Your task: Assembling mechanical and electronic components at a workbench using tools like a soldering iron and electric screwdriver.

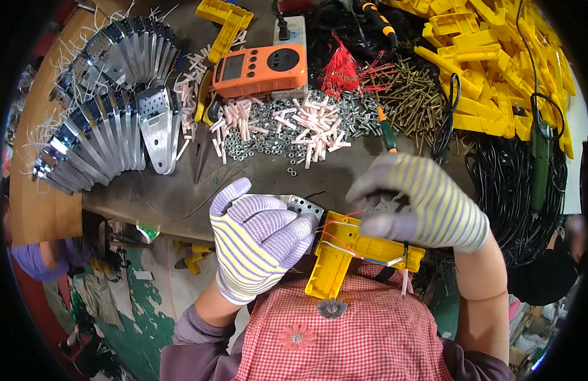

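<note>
My left hand (259, 238), in a striped knit glove, is closed on a metal plate with holes (303, 207). That plate meets the left end of a yellow plastic housing (329, 270), which sits just in front of my apron. Thin red and white wires (335, 236) run over the housing, with a blue one along its right arm. A black band and a white lead (405, 279) show at the right end. Above that arm hovers my right hand (424, 206), gloved alike; its thumb and forefinger are apart, near the tip of a red wire.
Fanned metal plates (97, 136) with white wires lie at left. Behind my hands are pale sleeves (316, 120), nuts (246, 147), brass-coloured screws (411, 92), red leads (340, 70) and an orange meter (262, 71). Yellow housings (490, 63), black cables (506, 190) and a green corded tool (539, 162) crowd the right.
</note>
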Demonstrator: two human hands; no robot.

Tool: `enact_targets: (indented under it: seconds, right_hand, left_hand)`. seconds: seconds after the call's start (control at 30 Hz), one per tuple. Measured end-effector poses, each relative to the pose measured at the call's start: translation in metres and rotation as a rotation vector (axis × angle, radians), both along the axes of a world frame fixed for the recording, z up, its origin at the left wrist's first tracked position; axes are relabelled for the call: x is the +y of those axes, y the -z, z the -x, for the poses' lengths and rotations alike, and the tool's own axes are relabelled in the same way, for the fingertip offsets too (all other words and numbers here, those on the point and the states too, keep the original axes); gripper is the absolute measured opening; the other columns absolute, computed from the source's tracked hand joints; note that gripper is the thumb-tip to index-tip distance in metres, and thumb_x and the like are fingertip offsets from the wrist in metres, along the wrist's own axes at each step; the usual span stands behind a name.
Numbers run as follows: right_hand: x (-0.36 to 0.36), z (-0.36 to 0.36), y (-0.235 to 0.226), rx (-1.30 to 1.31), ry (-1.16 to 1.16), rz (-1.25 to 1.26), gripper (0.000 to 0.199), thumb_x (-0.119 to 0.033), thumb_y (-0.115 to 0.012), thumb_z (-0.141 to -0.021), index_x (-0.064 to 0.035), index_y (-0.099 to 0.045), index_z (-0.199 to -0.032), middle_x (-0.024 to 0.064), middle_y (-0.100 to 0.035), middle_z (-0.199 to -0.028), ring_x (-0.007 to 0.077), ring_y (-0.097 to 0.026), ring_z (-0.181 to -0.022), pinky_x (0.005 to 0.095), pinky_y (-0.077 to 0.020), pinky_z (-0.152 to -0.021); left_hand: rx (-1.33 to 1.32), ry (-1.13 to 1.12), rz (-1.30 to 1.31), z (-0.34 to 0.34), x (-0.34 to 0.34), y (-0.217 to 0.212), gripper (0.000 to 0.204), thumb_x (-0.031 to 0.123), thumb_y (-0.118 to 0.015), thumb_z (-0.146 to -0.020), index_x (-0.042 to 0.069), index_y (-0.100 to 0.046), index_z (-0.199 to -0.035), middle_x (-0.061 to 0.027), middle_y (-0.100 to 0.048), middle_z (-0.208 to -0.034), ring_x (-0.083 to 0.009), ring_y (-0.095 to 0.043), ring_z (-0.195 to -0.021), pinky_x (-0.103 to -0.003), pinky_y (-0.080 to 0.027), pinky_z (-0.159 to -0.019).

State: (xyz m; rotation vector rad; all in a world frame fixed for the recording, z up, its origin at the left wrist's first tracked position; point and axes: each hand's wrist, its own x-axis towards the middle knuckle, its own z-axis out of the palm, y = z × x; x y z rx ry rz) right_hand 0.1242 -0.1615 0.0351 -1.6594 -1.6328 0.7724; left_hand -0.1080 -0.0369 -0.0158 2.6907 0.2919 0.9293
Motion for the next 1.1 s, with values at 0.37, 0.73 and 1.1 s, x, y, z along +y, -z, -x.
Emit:
enact_targets:
  seconds: [0.37,0.73,1.1]
  right_hand:
    - [-0.013,0.023,-0.018,0.274,0.166,0.135,0.011,-0.010,-0.076,-0.082,-0.0012,-0.069,-0.081,0.0099,-0.061,-0.071,0.0243,-0.058,-0.068,0.0342,-0.0467,-0.063]
    - [-0.034,0.017,0.012,-0.150,0.148,0.048,0.013,-0.016,-0.070,-0.085,-0.0038,-0.066,-0.089,0.0129,-0.064,-0.081,0.0365,-0.062,-0.078,0.0433,-0.0493,-0.074]
    - [-0.029,0.005,0.021,0.229,0.209,0.140,0.013,-0.012,-0.071,-0.087,-0.0007,-0.069,-0.092,0.0130,-0.067,-0.081,0.0280,-0.064,-0.076,0.0356,-0.0499,-0.069]
  left_hand:
    - [0.052,0.159,0.302,-0.030,-0.001,-0.029,0.018,0.021,-0.079,-0.071,0.017,-0.074,-0.088,0.0009,-0.066,-0.083,-0.0212,-0.064,-0.086,-0.050,-0.036,-0.107]
    - [0.040,0.131,0.532,-0.048,-0.012,-0.009,0.018,0.004,-0.077,-0.070,0.011,-0.069,-0.085,-0.0034,-0.061,-0.078,-0.0210,-0.060,-0.076,-0.041,-0.043,-0.098]
    - [0.150,0.130,0.319,-0.047,-0.014,-0.018,0.018,0.010,-0.078,-0.067,0.012,-0.068,-0.083,-0.0037,-0.062,-0.081,-0.0248,-0.060,-0.081,-0.047,-0.043,-0.095]
